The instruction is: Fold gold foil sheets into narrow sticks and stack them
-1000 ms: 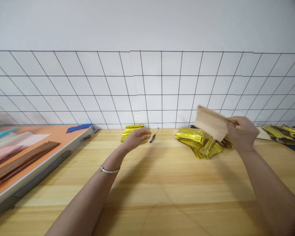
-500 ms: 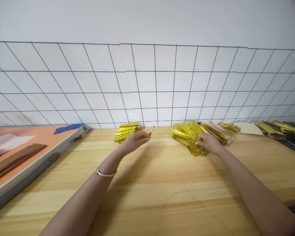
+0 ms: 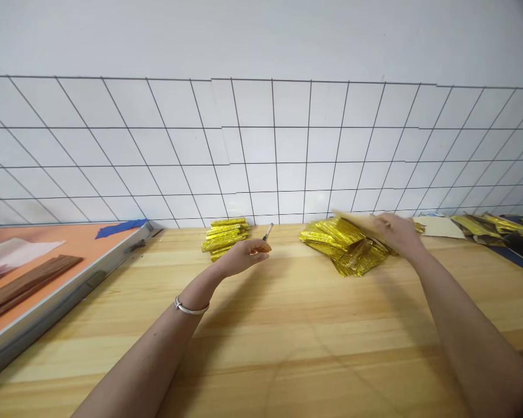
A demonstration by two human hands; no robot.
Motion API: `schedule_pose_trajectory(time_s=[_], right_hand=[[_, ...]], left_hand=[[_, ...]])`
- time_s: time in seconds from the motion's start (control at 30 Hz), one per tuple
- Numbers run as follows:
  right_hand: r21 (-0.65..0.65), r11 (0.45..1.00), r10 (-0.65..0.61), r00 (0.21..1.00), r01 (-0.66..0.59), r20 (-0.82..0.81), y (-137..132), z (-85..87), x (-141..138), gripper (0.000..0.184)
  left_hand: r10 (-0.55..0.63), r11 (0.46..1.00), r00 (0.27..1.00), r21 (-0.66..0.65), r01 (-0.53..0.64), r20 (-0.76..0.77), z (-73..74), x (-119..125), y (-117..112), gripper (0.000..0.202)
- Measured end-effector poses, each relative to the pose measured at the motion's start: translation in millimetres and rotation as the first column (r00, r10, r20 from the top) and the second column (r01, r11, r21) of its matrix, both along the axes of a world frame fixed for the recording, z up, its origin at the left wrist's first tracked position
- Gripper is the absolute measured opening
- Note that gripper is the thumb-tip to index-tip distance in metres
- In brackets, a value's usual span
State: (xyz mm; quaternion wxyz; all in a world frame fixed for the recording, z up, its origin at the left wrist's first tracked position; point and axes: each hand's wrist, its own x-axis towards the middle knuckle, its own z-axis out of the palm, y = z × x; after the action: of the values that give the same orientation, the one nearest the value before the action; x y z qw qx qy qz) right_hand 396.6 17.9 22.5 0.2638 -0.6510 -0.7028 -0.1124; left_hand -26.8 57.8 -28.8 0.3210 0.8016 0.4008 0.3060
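My left hand point(image 3: 246, 255) is just above the table, its fingers curled and the thumb apart, with nothing visible in the gap. Just past its fingertips lies a slim pen point(image 3: 267, 232), and behind the wrist side sits a stack of folded gold foil strips point(image 3: 224, 235). My right hand point(image 3: 398, 232) is pinched around one end of a stiff tan paper strip point(image 3: 357, 223), somewhat blurred, held tilted above a fanned pile of crinkled gold foil point(image 3: 353, 249). The strip and hand hide part of the foil behind them.
The wooden table point(image 3: 244, 348) meets a white tiled wall point(image 3: 287, 145). At left, an orange-topped surface point(image 3: 91, 244) holds brown folded paper point(image 3: 30, 284), pale tissue point(image 3: 21, 252) and a blue piece point(image 3: 122, 227). A cream card point(image 3: 442, 226) and more gold foil point(image 3: 479, 229) lie far right.
My right hand has moved right, off the gold foil pile, and now has the tan strip lifted over it. My left hand has shifted slightly right and lower; the pen stays put.
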Motion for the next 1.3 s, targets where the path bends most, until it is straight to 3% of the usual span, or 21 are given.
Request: schedule_pose_trajectory(time_s=[0.03, 0.1, 0.13, 0.2, 0.27, 0.3, 0.33, 0.43, 0.5, 0.53, 0.63, 0.73, 0.83, 0.97, 1.03, 1.1, 1.2, 1.3], right_hand=[[0.125, 0.988, -0.087, 0.994, 0.095, -0.07, -6.2, 11.1, -0.9, 0.035], [0.309, 0.932, -0.136, 0.973, 0.189, -0.184, -21.9, 31.5, -10.2, 0.035], [0.419, 0.887, -0.071, 0.955, 0.192, -0.288, -30.4, 39.9, -18.5, 0.033], [0.458, 0.884, 0.127, 0.894, 0.094, -0.429, -46.2, 51.3, -40.0, 0.027], [0.32, 0.939, 0.289, 0.796, -0.128, -0.532, -57.6, 55.8, -63.2, 0.022], [0.212, 0.936, 0.351, 0.715, -0.281, -0.604, -61.3, 55.8, -73.9, 0.022], [0.119, 0.899, 0.382, 0.621, -0.422, -0.685, -63.7, 54.7, -83.5, 0.022], [-0.019, 0.697, 0.316, 0.33, -0.717, -0.889, -63.3, 45.0, -103.5, 0.023], [-0.005, 0.645, 0.25, 0.217, -0.764, -0.944, -56.3, 31.9, -109.8, 0.026], [0.009, 0.664, 0.239, 0.201, -0.748, -0.95, -50.9, 22.8, -111.1, 0.028], [-0.107, 0.723, 0.203, 0.358, -0.683, -0.911, -30.1, -14.4, -110.2, 0.036], [-0.212, 0.738, 0.168, 0.479, -0.641, -0.862, -11.8, -57.9, -108.5, 0.034], [-0.285, 0.773, 0.171, 0.619, -0.566, -0.766, -3.6, -90.7, -112.5, 0.029], [-0.299, 0.841, 0.223, 0.791, -0.452, -0.569, -5.2, -106.3, -123.4, 0.021], [-0.29, 0.868, 0.242, 0.853, -0.403, -0.462, -8.4, -107.6, -127.6, 0.024], [-0.278, 0.885, 0.26, 0.892, -0.373, -0.37, -11.6, -108.5, -130.3, 0.031], [-0.246, 0.9, 0.294, 0.918, -0.359, -0.265, -15.7, -110.3, -133.5, 0.042], [-0.206, 0.895, 0.361, 0.914, -0.396, -0.188, -19.6, -105.5, -137.4, 0.044]], left_hand=[[0.005, 1.0, 1.0, -0.003, -0.005, 0.013, -0.4, 0.7, -0.3, 0.027], [0.019, 1.0, 0.997, -0.012, -0.018, 0.07, -0.9, 3.7, -2.7, 0.041], [0.022, 1.0, 0.994, -0.016, -0.02, 0.111, -0.9, 6.2, -5.0, 0.052], [0.004, 1.0, 0.981, -0.024, 0.0, 0.192, -0.4, 12.8, -11.4, 0.071], [-0.043, 0.998, 0.97, -0.039, 0.054, 0.24, 0.4, 21.1, -19.0, 0.083], [-0.067, 0.996, 0.965, -0.047, 0.081, 0.252, 0.9, 25.5, -22.7, 0.087], [-0.084, 0.993, 0.96, -0.056, 0.103, 0.268, 1.3, 29.9, -26.1, 0.089], [-0.101, 0.98, 0.914, -0.12, 0.16, 0.393, 2.6, 41.7, -34.1, 0.095], [-0.12, 0.95, 0.856, -0.192, 0.246, 0.504, 3.3, 47.1, -37.4, 0.094], [-0.127, 0.928, 0.834, -0.233, 0.292, 0.537, 3.2, 48.9, -38.2, 0.09], [-0.13, 0.884, 0.842, -0.324, 0.338, 0.524, -1.3, 49.9, -35.8, 0.066], [-0.089, 0.941, 0.955, -0.291, 0.174, 0.283, -13.9, 45.3, -26.2, 0.052], [0.06, 0.991, 0.997, -0.114, -0.064, -0.039, -29.3, 38.3, -15.5, 0.064], [0.164, 0.982, 0.979, 0.114, -0.15, -0.125, -40.3, 30.6, -13.8, 0.086], [0.149, 0.946, 0.964, 0.316, -0.073, -0.222, -42.5, 25.6, -20.1, 0.083], [0.055, 0.911, 0.922, 0.397, 0.111, -0.384, -44.7, 18.5, -30.2, 0.07], [-0.101, 0.909, 0.81, 0.277, 0.311, -0.577, -48.0, 6.8, -49.2, 0.053], [-0.08, 0.928, 0.748, 0.225, 0.298, -0.659, -48.1, 0.8, -68.3, 0.052]])
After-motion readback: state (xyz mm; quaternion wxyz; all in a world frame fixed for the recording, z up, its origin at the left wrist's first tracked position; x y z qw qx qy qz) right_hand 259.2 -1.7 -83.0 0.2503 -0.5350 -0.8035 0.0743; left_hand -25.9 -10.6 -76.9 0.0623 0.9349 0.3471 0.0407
